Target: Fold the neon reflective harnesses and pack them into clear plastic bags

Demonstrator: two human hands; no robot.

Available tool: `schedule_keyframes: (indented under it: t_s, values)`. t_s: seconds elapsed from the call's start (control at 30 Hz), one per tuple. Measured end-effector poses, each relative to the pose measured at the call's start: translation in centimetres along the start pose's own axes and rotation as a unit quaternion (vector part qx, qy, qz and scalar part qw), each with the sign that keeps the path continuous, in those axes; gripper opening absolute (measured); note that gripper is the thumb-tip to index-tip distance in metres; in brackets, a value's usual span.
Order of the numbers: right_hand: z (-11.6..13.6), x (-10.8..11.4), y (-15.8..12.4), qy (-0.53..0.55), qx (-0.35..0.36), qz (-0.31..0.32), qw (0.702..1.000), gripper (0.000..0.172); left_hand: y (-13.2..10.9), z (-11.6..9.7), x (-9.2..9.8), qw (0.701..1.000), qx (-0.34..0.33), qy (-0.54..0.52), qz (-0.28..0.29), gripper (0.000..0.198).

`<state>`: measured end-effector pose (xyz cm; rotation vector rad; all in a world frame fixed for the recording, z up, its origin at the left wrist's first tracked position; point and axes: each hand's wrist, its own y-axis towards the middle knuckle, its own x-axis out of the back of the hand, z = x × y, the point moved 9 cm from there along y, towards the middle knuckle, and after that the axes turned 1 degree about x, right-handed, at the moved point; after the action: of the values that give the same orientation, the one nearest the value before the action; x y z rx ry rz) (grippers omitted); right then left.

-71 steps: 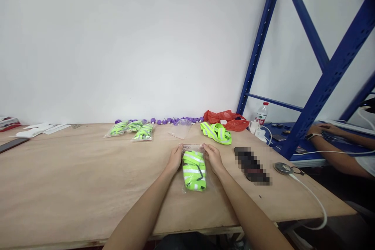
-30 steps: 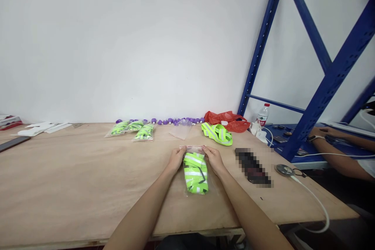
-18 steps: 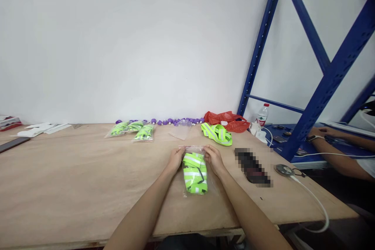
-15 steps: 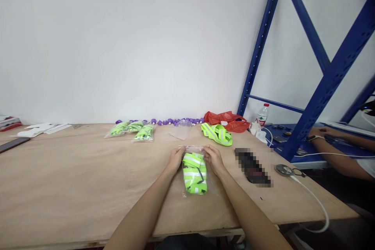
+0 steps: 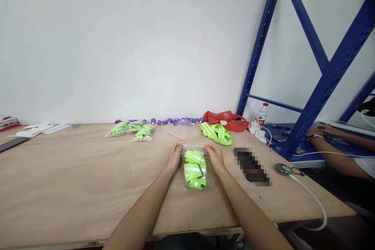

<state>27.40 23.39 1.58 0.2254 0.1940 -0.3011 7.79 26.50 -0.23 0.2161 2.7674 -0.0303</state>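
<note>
A clear zip bag [image 5: 193, 147] lies in front of me with folded neon-yellow reflective straps [image 5: 195, 170] inside. My left hand [image 5: 175, 158] pinches the bag's upper left corner. At the upper right corner, my right hand [image 5: 215, 157] is closed on the same bag. The top edge is stretched between both hands. Beyond the right hand lies a loose neon reflective strap [image 5: 216, 133], heaped on the table. Near it is a flat, clear bag [image 5: 179, 131].
Several bagged straps [image 5: 143, 133] lie at the back left, before a row of purple items [image 5: 175, 121]. A red plastic bag [image 5: 227, 120], bottle [image 5: 261, 114], blurred dark object [image 5: 252, 166] and corded round device [image 5: 283, 169] are rightward. A person's arm [image 5: 331, 148] shows beyond the blue rack [image 5: 316, 97].
Both hands and the bag have shifted slightly away from me. The hands still hold the top corners, and the bag's top edge looks pulled straighter.
</note>
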Motion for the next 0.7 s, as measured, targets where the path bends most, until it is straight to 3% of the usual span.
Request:
schedule_keyframes:
  t_s: [0.33, 0.7]
  values:
    - [-0.3, 0.0, -0.3, 0.022, -0.039, -0.011, 0.999, 0.033, -0.3, -1.3, 1.1, 0.996, -0.028, 0.061, -0.053, 0.035]
    - [-0.5, -0.8, -0.4, 0.026, -0.044, 0.028, 0.998, 0.038, -0.3, -1.5, 0.8, 0.997, -0.041, 0.057, -0.042, 0.031]
